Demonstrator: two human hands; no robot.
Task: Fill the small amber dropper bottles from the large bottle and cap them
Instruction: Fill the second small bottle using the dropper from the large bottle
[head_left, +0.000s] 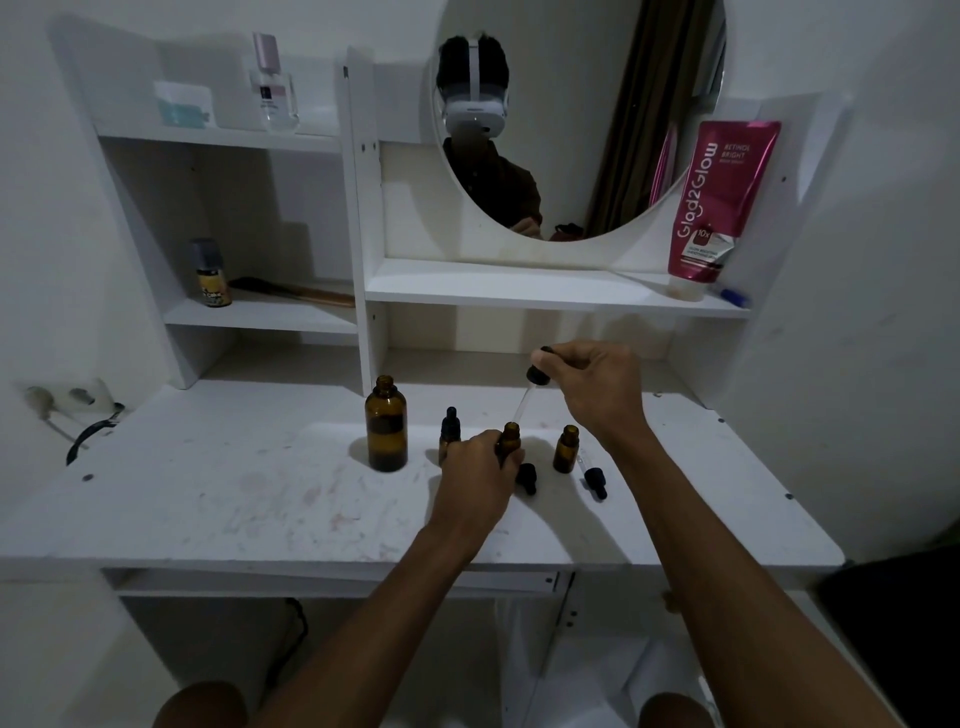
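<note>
Bench (208, 493), white and scuffed, carries the bottles at mid-frame. Large amber bottle (386, 431) stands uncapped left of centre; its fill level cannot be told. Left grip (475, 475) curls round an open small bottle (510, 439). Right grip (597, 384) pinches a dropper (530, 389), slanted with its tip at that bottle's mouth. Capped small bottle (449, 431) stands behind the left grip, second open bottle (566, 449) to the right, loose dropper caps (595, 482) beside them.
</note>
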